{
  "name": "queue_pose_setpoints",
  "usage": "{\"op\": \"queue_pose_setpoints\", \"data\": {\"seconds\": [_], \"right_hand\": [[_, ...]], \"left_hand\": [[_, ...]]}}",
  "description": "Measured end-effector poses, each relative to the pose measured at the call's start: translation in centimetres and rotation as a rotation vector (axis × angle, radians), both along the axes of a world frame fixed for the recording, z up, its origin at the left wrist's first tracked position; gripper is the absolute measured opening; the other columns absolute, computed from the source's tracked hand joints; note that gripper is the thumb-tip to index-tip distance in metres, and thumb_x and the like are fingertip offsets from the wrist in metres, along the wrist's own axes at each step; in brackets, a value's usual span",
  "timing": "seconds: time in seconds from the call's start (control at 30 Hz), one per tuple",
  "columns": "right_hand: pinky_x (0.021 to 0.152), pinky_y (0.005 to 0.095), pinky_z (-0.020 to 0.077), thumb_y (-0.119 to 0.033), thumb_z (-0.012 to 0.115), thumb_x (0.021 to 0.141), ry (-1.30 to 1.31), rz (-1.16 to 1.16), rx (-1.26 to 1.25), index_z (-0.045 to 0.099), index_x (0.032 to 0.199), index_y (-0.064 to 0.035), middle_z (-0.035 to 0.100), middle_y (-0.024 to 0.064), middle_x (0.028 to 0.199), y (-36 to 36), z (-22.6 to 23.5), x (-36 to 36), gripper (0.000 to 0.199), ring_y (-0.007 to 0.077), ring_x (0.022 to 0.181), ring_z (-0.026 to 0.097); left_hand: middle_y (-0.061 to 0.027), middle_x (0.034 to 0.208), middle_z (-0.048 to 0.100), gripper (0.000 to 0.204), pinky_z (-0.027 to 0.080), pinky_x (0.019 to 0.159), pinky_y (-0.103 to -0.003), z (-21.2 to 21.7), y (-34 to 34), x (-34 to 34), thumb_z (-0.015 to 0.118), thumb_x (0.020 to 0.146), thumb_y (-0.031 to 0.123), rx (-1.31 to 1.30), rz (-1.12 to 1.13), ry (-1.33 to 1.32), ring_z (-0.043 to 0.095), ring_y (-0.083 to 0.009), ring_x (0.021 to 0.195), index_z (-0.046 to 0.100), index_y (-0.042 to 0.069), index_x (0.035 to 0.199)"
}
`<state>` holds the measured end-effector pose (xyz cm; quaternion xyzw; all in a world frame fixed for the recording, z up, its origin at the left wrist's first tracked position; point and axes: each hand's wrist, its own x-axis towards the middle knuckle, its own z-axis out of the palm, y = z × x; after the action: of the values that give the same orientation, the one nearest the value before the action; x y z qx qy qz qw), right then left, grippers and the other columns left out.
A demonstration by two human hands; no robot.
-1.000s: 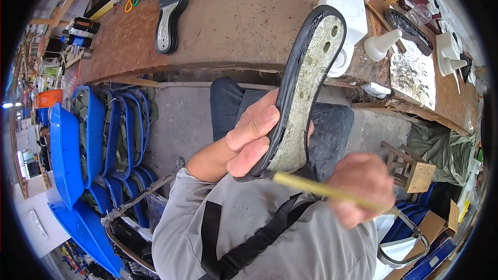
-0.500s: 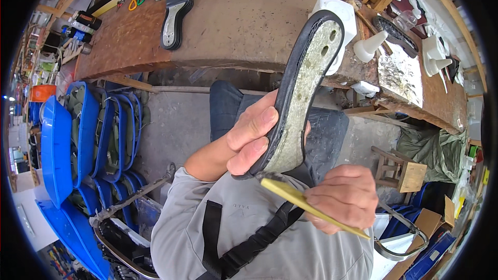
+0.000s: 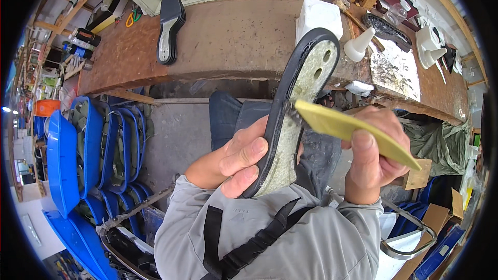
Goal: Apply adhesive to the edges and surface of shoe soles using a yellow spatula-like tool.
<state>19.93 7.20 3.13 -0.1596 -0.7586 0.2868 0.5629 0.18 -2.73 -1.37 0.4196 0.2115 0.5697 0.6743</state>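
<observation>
My left hand grips a black-edged shoe sole near its lower end and holds it tilted upright in front of me. A speckled grey-green inlay with two dark holes near the top fills the sole's face. In my right hand is a flat yellow brush, its fingers and thumb closed around the handle. The brush's dark bristle end meets the left edge of the inlay, about mid-length. A neat stack of similar soles lies on the workbench.
The brown workbench spans the far side. On its right stand a white container, a white cone-shaped nozzle and a stained white sheet. Blue-edged trays are stacked at left; a wooden stool stands at right.
The brush has moved up along the sole from its lower end to its middle, my right hand rising with it. My left hand keeps its hold on the sole.
</observation>
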Motion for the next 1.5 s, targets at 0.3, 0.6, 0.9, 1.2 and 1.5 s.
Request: {"op": "queue_pose_setpoints", "data": {"seconds": [0.3,0.6,0.9,1.2,1.5], "right_hand": [[0.054,0.0297,0.0531,0.002,0.07,0.075,-0.069,-0.036,0.08,0.067,0.085,0.0025,0.067,0.0128,0.076,4.5,-3.2,-0.9,0.011,0.02,0.06,0.062],[0.053,0.0239,0.0432,-0.01,0.066,0.089,-0.188,-0.348,-0.538,0.068,0.093,0.0026,0.063,0.0048,0.074,12.9,-13.9,-0.7,0.013,0.01,0.057,0.054],[0.053,0.0251,0.0457,-0.007,0.066,0.087,-0.357,-0.364,-0.404,0.069,0.092,0.0021,0.065,0.0079,0.078,12.6,-16.1,-1.1,0.01,0.0136,0.06,0.059],[0.044,0.0213,0.0379,-0.001,0.065,0.086,0.208,-0.099,-0.947,0.065,0.086,0.0062,0.062,0.0072,0.071,9.7,-10.9,-2.0,0.007,0.0093,0.05,0.051],[0.054,0.0274,0.0443,-0.001,0.067,0.081,-0.002,-0.083,-0.535,0.066,0.084,0.0065,0.064,0.01,0.065,5.1,-4.3,-4.4,0.008,0.0158,0.054,0.056]], "left_hand": [[-0.0182,0.103,0.059,0.061,0.05,0.077,-0.032,-1.6,3.5,-0.5,0.045,0.091,0.043,-0.136,0.151,0.033,0.06,-0.0223,0.088,0.039,-0.007,0.126],[-0.0154,0.116,0.048,0.046,0.045,0.085,-0.035,-13.6,13.3,-2.8,0.079,0.07,0.011,0.549,1.401,1.165,0.051,-0.0284,0.104,0.054,0.003,0.108],[-0.0181,0.116,0.048,0.063,0.047,0.084,-0.034,-15.3,13.8,-3.5,0.081,0.069,0.009,0.485,1.305,1.296,0.053,-0.028,0.102,0.042,-0.002,0.117],[-0.0212,0.114,0.051,0.073,0.048,0.084,-0.031,-13.4,14.5,-2.0,0.083,0.066,0.008,0.693,1.421,1.251,0.055,-0.0271,0.102,0.035,-0.001,0.121],[-0.0263,0.114,0.051,0.053,0.057,0.077,-0.04,-9.7,11.7,-2.1,0.067,0.074,-0.007,0.921,1.177,0.807,0.063,-0.0365,0.093,0.037,-0.004,0.118]]}}
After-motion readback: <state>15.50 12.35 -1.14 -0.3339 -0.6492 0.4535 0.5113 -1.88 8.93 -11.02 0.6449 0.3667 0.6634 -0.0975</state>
